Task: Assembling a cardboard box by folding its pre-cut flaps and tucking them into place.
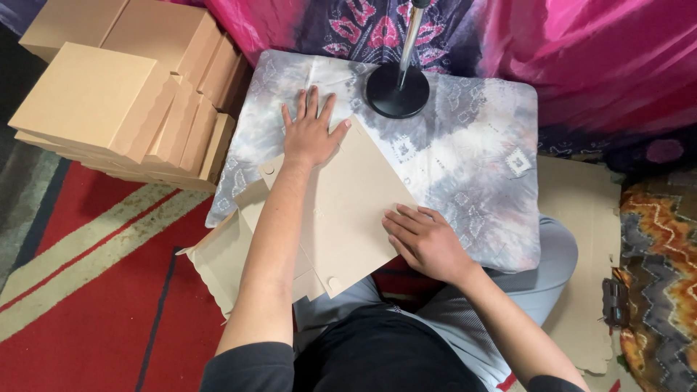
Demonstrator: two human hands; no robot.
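Observation:
A flat brown cardboard box blank [356,210] lies tilted on a small table covered with a grey and white tie-dye cloth [465,152]. My left hand [311,132] rests flat with fingers spread at the blank's far corner, partly on the cloth. My right hand [427,241] presses palm down on the blank's near right edge. Side flaps of the blank [218,254] hang off the table's left edge over the floor.
A stack of folded brown cardboard boxes [123,87] stands at the left. A black round stand base with a metal pole [397,88] sits at the table's far side. Flat cardboard sheets [581,218] lie at the right. Pink and purple fabric [581,51] hangs behind; a red striped rug [94,290] covers the floor.

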